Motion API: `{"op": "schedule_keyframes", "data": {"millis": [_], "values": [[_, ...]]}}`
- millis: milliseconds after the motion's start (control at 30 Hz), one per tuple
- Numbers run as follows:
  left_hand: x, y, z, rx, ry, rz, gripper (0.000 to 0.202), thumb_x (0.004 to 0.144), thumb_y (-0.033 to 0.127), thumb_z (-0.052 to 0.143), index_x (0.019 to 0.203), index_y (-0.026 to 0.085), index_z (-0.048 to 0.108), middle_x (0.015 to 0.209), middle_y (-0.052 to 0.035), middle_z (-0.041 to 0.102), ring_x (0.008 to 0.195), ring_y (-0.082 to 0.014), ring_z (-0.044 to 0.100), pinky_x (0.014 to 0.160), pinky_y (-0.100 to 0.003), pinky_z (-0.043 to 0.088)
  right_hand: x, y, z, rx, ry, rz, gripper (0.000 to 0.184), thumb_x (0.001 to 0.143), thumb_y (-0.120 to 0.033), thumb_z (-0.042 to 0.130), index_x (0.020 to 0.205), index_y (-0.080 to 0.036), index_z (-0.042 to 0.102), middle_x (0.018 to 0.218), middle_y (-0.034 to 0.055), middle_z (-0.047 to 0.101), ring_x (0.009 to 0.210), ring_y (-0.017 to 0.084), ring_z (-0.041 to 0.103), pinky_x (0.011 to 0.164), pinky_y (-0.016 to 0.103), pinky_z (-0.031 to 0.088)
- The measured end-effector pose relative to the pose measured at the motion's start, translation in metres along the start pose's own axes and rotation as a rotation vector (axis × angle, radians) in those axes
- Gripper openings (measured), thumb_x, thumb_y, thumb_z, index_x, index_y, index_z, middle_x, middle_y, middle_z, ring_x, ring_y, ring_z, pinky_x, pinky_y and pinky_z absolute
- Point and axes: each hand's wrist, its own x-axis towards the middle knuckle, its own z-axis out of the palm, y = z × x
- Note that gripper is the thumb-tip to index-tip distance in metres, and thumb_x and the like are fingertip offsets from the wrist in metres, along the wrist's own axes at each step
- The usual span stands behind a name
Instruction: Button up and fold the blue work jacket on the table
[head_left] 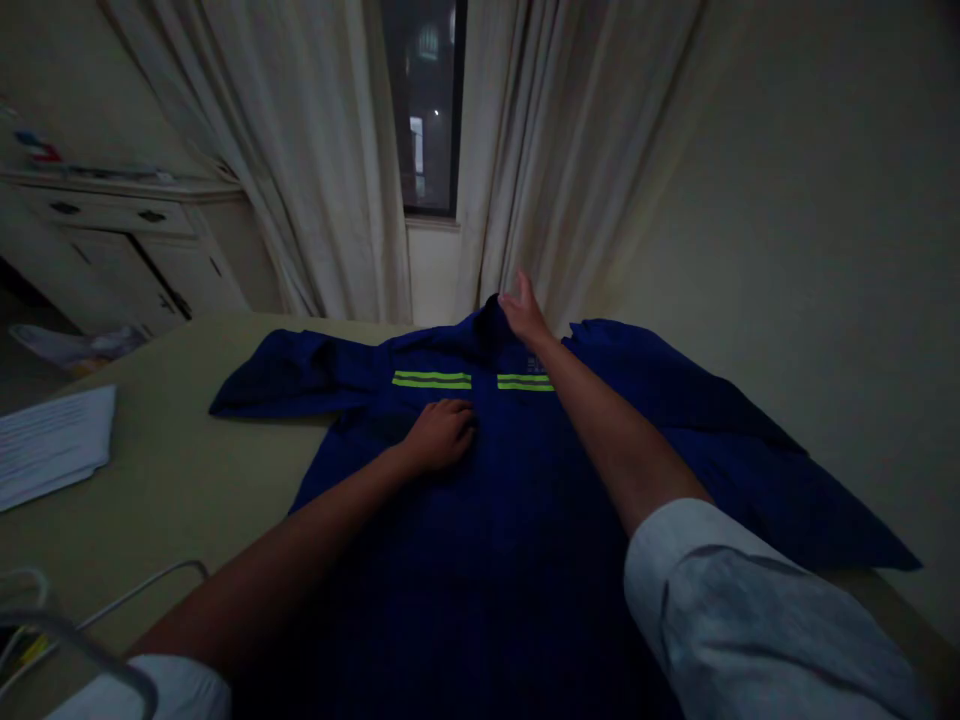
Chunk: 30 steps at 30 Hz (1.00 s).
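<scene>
A dark blue work jacket (pixel 480 530) lies spread front up, its sleeves out to both sides. Two yellow-green reflective strips (pixel 432 380) cross its chest. My left hand (pixel 442 435) rests on the chest just below the left strip, palm down, fingers slightly bent and gripping nothing visible. At the collar (pixel 489 318), my right hand (pixel 526 315) is raised with its fingers apart, its edge close to or touching the fabric. The right forearm covers part of the right-hand strip and small lettering beside it.
The jacket lies on a greenish table (pixel 187 490). Printed papers (pixel 56 440) are at the left, with a white cable (pixel 142 590) nearer me. Curtains (pixel 315 150) and a window (pixel 424 110) stand behind. A pale cabinet (pixel 142 240) is at the back left; a wall (pixel 810 220) borders the right.
</scene>
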Motion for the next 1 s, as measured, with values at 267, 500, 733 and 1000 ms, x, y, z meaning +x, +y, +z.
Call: {"op": "schedule_keyframes", "data": {"millis": [267, 500, 733, 1000], "values": [[0.032, 0.050, 0.028, -0.271, 0.040, 0.100, 0.046, 0.095, 0.009, 0.044, 0.136, 0.015, 0.064, 0.141, -0.0160, 0.066, 0.136, -0.0297, 0.058, 0.117, -0.048, 0.045, -0.114, -0.015, 0.010, -0.433, -0.518, 0.227, 0.067, 0.087, -0.043, 0.079, 0.143, -0.016, 0.053, 0.124, 0.0180, 0.073, 0.114, 0.034, 0.071, 0.095, 0.041, 0.054], [0.009, 0.076, 0.027, -0.292, 0.206, 0.084, 0.049, 0.100, 0.010, 0.040, 0.145, 0.019, 0.056, 0.151, -0.0133, 0.058, 0.138, -0.0239, 0.056, 0.117, -0.042, 0.047, -0.108, 0.008, -0.024, -0.481, -0.508, 0.280, 0.078, 0.084, -0.009, 0.068, 0.154, -0.016, 0.035, 0.120, 0.0136, 0.074, 0.111, 0.027, 0.072, 0.093, 0.033, 0.053], [-0.044, 0.110, 0.032, 0.009, -0.012, -0.008, 0.053, 0.098, 0.026, 0.048, 0.148, 0.014, 0.056, 0.163, -0.0202, 0.045, 0.150, -0.0395, 0.042, 0.124, -0.061, 0.032, -0.130, -0.003, -0.007, -0.583, -0.333, 0.013, 0.052, 0.092, -0.005, 0.054, 0.143, -0.016, 0.052, 0.142, 0.0207, 0.058, 0.132, 0.032, 0.056, 0.109, 0.041, 0.046], [-0.072, 0.148, 0.043, -0.005, -0.009, -0.051, 0.066, 0.102, 0.043, 0.040, 0.162, 0.013, 0.041, 0.170, -0.0207, 0.032, 0.159, -0.0435, 0.025, 0.128, -0.066, 0.019, -0.127, 0.011, 0.021, -0.479, -0.482, 0.039, 0.047, 0.101, -0.028, 0.060, 0.145, -0.015, 0.051, 0.140, 0.0165, 0.062, 0.127, 0.027, 0.059, 0.110, 0.038, 0.045]]}}
